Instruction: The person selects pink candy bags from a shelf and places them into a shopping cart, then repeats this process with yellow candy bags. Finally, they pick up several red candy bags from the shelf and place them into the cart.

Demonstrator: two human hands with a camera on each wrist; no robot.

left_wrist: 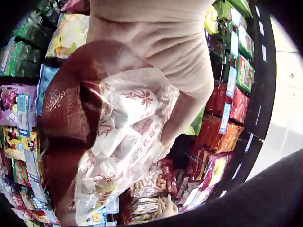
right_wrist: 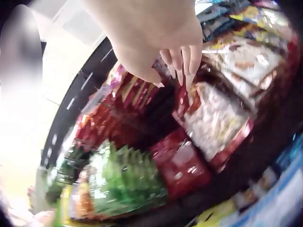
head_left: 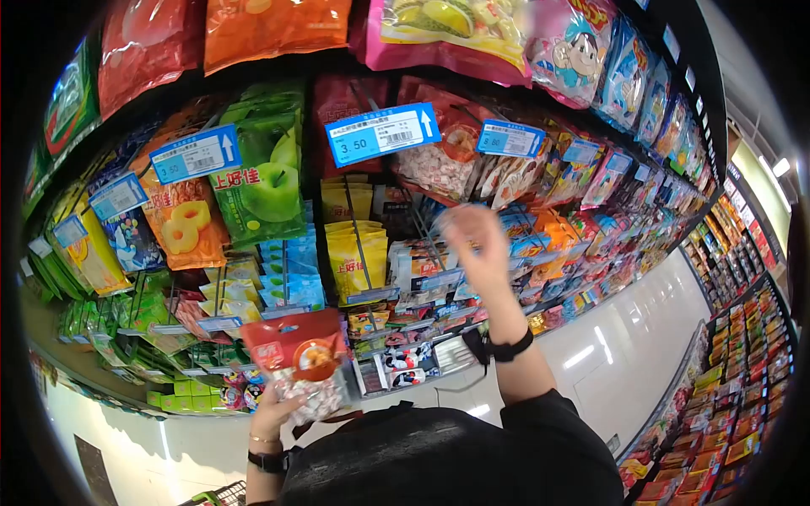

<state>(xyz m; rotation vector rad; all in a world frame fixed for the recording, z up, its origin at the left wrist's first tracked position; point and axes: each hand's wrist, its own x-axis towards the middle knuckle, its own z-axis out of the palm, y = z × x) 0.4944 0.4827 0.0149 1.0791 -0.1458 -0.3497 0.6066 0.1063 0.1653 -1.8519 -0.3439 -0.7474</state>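
Note:
My left hand (head_left: 272,415) grips a candy bag (head_left: 305,358) low in front of my body. The bag has a dark red top and a see-through part full of white wrapped sweets with red print. In the left wrist view the thumb side of the hand lies along the bag, and its other fingers are hidden behind. Up at the shelf, my right hand (head_left: 479,249) is raised and blurred, holding nothing. The right wrist view shows its fingers (right_wrist: 185,61) loosely extended toward a similar hanging red-and-white candy bag (right_wrist: 215,123).
Bags hang on hooks in rows, among them green apple bags (head_left: 261,169) and yellow bags (head_left: 354,257). Blue price tags (head_left: 384,135) stick out in front of them. Another stocked shelf (head_left: 734,396) stands across the aisle floor (head_left: 607,337). Part of a cart (head_left: 221,496) shows at lower left.

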